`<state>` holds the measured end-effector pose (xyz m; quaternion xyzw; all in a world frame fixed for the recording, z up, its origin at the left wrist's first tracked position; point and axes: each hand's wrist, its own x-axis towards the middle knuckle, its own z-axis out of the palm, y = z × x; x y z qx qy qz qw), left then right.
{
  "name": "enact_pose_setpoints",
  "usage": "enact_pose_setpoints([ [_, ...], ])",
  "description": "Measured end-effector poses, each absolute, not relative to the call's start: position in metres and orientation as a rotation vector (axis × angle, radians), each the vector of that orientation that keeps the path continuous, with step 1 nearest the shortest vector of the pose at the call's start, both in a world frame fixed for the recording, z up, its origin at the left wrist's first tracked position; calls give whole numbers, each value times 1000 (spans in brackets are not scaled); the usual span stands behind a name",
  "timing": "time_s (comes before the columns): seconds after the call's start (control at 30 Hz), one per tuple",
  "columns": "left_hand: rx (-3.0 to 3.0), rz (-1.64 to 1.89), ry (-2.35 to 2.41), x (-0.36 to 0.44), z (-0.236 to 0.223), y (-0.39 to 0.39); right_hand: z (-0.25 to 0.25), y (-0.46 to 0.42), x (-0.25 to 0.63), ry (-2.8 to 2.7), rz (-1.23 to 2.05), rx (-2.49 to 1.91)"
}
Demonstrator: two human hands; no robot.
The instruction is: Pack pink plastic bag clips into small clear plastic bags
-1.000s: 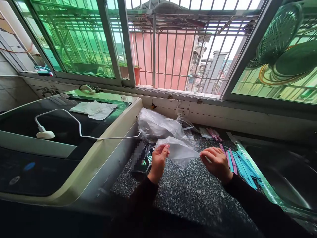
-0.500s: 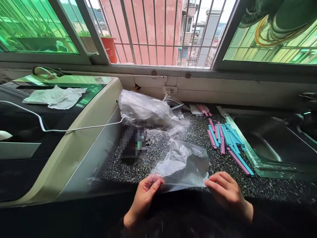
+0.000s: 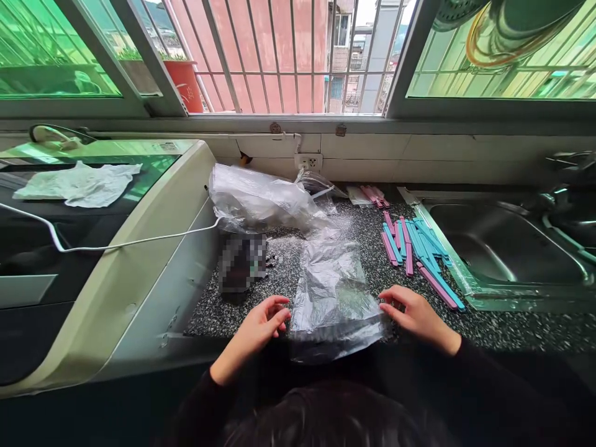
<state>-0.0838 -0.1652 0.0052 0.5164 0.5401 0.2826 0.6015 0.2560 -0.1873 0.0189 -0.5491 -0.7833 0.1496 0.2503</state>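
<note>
A clear plastic bag point(image 3: 333, 292) lies flattened on the speckled counter, its near end hanging over the front edge. Just left of it is my left hand point(image 3: 261, 321), thumb and fingers apart and holding nothing. My right hand point(image 3: 412, 313) is at the bag's right edge with fingers slightly curled and parted; whether the fingertips touch the plastic I cannot tell. Behind the flat bag rests a larger bundle of clear plastic point(image 3: 265, 195). Several pink and blue plastic strips point(image 3: 419, 245) are heaped to the right, beyond my right hand.
A metal sink point(image 3: 507, 242) is set in the counter at right. On the left stands a large cream and black appliance point(image 3: 153, 248) with a white cloth point(image 3: 88, 183) and a white cable point(image 3: 139, 243) across it. A blurred dark object point(image 3: 242, 264) sits nearby. Behind is a barred window.
Both hands have moved apart; the left has let go of the bag's near edge, and the right's pinch has loosened. The bag now lies flatter on the counter. The view has shifted slightly.
</note>
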Motion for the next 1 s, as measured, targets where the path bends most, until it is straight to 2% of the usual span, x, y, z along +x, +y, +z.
enact_pose_setpoints([
  [0.17, 1696, 695, 1454, -62, 6, -122, 31, -124, 259, -2058, 428, -1618],
  [0.27, 1935, 581, 1641, -48, 8, -91, 34, -73, 249, -2127, 368, -1810],
  [0.33, 1986, 525, 1745, -38, 9, -70, 33, -43, 239, -2203, 307, -1973],
  [0.47, 1851, 503, 1847, -23, 9, -34, 25, -11, 225, -2278, 332, -2015],
  [0.67, 1670, 695, 1633, -18, 6, -7, 28, -1, 229, -2320, 266, -1964],
  [0.87, 1415, 1050, 1371, -18, 25, 13, 62, 18, 236, -2255, 106, -1865],
  [1.0, 1374, 1241, 1176, -26, 35, 12, 81, 13, 244, -2215, -69, -1618],
])
